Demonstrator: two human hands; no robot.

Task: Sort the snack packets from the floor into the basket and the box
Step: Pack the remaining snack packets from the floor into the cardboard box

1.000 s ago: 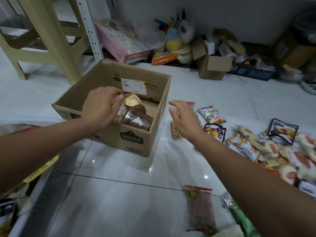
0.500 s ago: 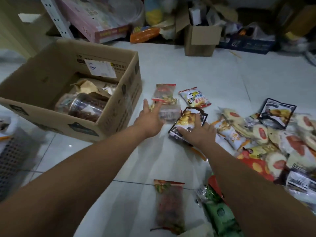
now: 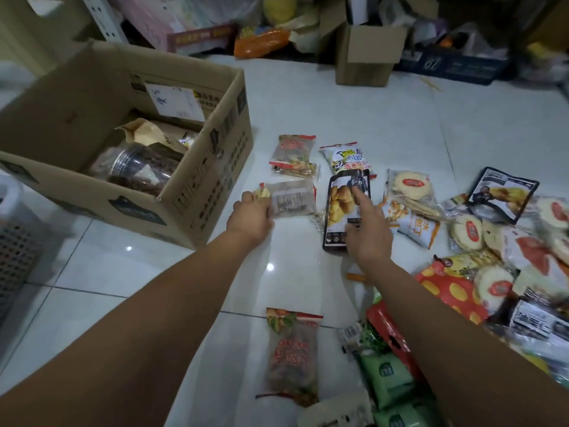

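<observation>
The open cardboard box [image 3: 212, 183] stands on the floor at the left, with a clear jar [image 3: 138, 167] and paper bags inside. A grey perforated basket [image 3: 15, 251] shows at the far left edge. My left hand [image 3: 251, 215] grips the left end of a clear snack packet [image 3: 292, 200] lying just right of the box. My right hand [image 3: 366, 231] rests on a black packet with a bread picture [image 3: 340, 204], its index finger straight along the packet. Two more packets [image 3: 294, 155] lie just beyond.
A heap of several snack packets [image 3: 492, 241] covers the floor at the right. A reddish clear packet [image 3: 292, 355] and green packets [image 3: 388, 377] lie near me. A small cardboard box [image 3: 366, 53] and other clutter line the back wall.
My left hand left the box, reached right and down, and closed on the clear packet. My right hand came down onto the black packet. The view dropped towards the floor.
</observation>
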